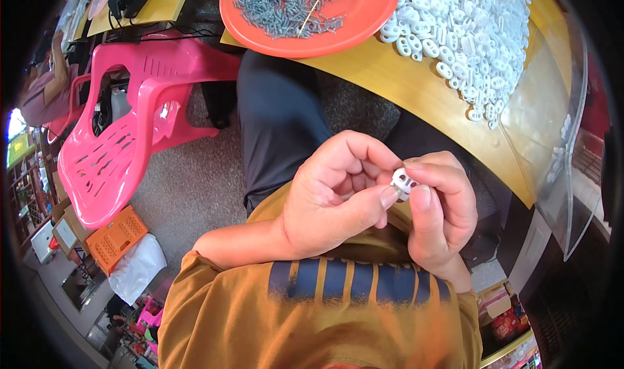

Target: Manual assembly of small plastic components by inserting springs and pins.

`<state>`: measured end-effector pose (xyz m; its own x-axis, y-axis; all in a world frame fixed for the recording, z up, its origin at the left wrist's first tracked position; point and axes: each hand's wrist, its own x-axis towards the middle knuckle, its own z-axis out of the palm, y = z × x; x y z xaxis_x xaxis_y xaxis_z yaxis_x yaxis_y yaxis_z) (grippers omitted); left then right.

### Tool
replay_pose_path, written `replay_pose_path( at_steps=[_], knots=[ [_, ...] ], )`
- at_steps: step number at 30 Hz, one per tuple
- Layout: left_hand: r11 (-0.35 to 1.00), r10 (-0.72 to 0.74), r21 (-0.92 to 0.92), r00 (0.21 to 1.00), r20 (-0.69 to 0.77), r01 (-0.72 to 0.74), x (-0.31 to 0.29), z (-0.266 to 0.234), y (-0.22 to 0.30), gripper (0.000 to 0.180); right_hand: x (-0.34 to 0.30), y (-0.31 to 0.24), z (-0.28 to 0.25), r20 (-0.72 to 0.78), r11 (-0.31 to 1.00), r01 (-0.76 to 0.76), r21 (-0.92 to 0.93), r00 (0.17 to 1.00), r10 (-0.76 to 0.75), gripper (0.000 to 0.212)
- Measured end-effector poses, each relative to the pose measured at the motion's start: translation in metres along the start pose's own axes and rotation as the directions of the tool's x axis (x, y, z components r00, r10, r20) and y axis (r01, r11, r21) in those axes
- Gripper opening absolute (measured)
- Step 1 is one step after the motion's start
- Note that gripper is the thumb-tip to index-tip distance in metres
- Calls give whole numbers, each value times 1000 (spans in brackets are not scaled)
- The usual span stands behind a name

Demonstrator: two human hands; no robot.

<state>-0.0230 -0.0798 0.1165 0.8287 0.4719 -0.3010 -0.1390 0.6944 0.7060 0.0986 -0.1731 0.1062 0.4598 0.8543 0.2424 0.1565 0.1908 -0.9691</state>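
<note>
Between my two hands, above my lap, is a small white two-hole cord lock [403, 183]. My left hand [344, 190] pinches it from one side with thumb and forefinger. From the other side, my right hand [442, 203] grips it with thumb and fingertips. Part of the cord lock is hidden behind my fingers. Beyond my hands, a heap of similar white cord lock pieces [465, 31] covers part of the yellow table [390, 76]. Left of that heap, a red plate [260, 41] holds many small metal springs [279, 8] and a thin yellowish stick [309, 17].
A pink plastic chair [120, 148] stands on the speckled floor at my left. Clear plastic sheeting [559, 154] hangs at the table's right end. An orange crate [117, 239] and a white plastic bag [138, 268] lie at lower left. Another person [49, 93] sits at far left.
</note>
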Motion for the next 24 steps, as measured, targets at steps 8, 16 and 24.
replay_pose_path(
  at_steps=[8,16,24],
  knots=[
    [990,91,117,992,-83,-81,-1,6,-6,25,-4,-2,7,-96,995,-94,17,991,96,17],
    [987,115,117,993,-13,-113,-4,1,-10,24,-4,-1,8,-83,976,-139,169,984,155,18],
    [987,120,111,992,-36,-116,-2,0,-11,21,-4,-1,7,-84,969,-145,202,983,165,18]
  ],
)
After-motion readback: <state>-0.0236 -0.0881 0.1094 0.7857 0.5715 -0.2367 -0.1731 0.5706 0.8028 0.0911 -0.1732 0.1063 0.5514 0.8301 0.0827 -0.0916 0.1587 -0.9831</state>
